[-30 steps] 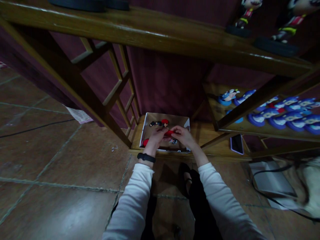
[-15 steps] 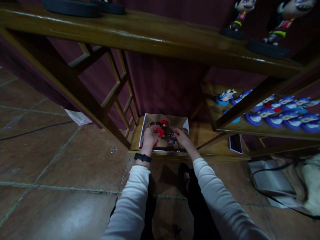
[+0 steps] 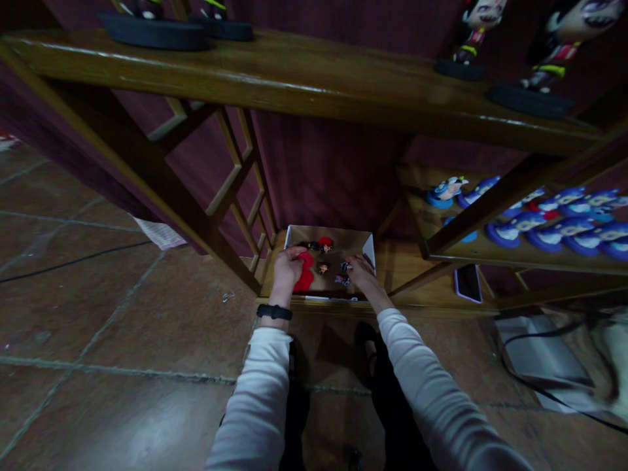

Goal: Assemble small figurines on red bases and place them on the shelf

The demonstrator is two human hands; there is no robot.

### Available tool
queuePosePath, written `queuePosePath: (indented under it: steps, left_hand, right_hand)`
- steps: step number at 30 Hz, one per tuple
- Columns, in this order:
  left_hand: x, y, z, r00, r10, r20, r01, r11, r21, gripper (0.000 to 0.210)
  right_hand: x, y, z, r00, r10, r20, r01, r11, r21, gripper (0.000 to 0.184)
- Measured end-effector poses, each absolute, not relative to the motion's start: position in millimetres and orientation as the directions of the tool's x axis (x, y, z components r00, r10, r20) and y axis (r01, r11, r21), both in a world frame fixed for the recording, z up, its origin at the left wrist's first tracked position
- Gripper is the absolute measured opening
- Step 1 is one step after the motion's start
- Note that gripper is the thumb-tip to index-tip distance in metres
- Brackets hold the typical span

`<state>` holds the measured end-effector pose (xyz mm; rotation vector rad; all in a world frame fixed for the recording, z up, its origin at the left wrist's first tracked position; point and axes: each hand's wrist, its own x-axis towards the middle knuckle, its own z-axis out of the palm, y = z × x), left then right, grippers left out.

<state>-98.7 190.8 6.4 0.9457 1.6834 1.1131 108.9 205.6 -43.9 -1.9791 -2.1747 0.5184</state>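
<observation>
A shallow open cardboard box (image 3: 330, 285) sits on the low wooden shelf, with both my hands reaching into it. My left hand (image 3: 287, 269), a black band on its wrist, is at the left side with its fingers closed at the edge of a flat red round piece (image 3: 306, 260). Another red piece (image 3: 304, 282) lies just below. My right hand (image 3: 362, 271) pinches at a small black-and-white figure (image 3: 345, 265); a similar figure (image 3: 342, 280) lies below it. Between my hands is a small brown-headed figure (image 3: 323, 267). A red-topped figure (image 3: 325, 244) lies at the back.
A thick wooden shelf beam (image 3: 314, 78) crosses above my hands, bearing figurines on dark bases. Lattice bars (image 3: 235, 173) stand left. Blue-and-purple figurines (image 3: 549, 229) fill a shelf on the right. A phone (image 3: 468, 283) lies right of the box.
My left hand has moved left, and the red round piece has shifted with it, uncovering the brown-headed figure. My right hand stays by the black-and-white figures. The view has shifted slightly.
</observation>
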Motion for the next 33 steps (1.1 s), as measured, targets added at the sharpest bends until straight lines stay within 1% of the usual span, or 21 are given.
queuePosePath:
  steps: [3,6,10,14,17,23,28,30,33]
  left_hand:
    - [-104,193,8,-0.359,0.902,-0.239,0.085,0.286,0.954,0.036]
    - [-105,193,8,-0.361,0.892,-0.273,-0.001,0.292,0.956,0.032]
    - [-105,190,7,-0.362,0.894,-0.265,-0.124,0.236,0.964,0.027]
    - [-113,189,6,-0.383,0.89,-0.247,-0.185,0.188,0.965,0.03]
    - [-121,189,7,-0.382,0.884,-0.27,-0.205,0.204,0.957,0.03]
    - [-124,192,7,-0.406,0.87,-0.279,-0.217,0.205,0.954,0.034]
    - [-123,192,7,-0.391,0.879,-0.273,-0.227,0.195,0.954,0.036]
    - [-124,190,8,-0.393,0.877,-0.277,-0.229,0.198,0.953,0.036]
    - [-124,188,9,-0.387,0.876,-0.288,-0.225,0.213,0.951,0.036]
  right_hand:
    - [110,206,-45,-0.135,0.985,-0.107,0.934,0.091,-0.345,0.028]
    - [107,206,-45,-0.131,0.988,-0.079,0.931,0.095,-0.351,0.025]
    - [107,207,-44,-0.098,0.995,-0.02,0.916,0.083,-0.393,0.024]
    - [113,209,-45,-0.122,0.992,-0.03,0.903,0.098,-0.418,0.022]
    - [117,211,-46,-0.144,0.987,-0.068,0.907,0.104,-0.409,0.022]
    - [116,212,-44,-0.136,0.986,-0.099,0.913,0.086,-0.398,0.029]
    - [99,209,-35,-0.154,0.988,-0.01,0.889,0.134,-0.438,0.034]
    - [85,208,-31,-0.182,0.983,0.012,0.873,0.168,-0.457,0.03]
    - [63,202,-28,-0.236,0.972,0.007,0.878,0.216,-0.428,0.024]
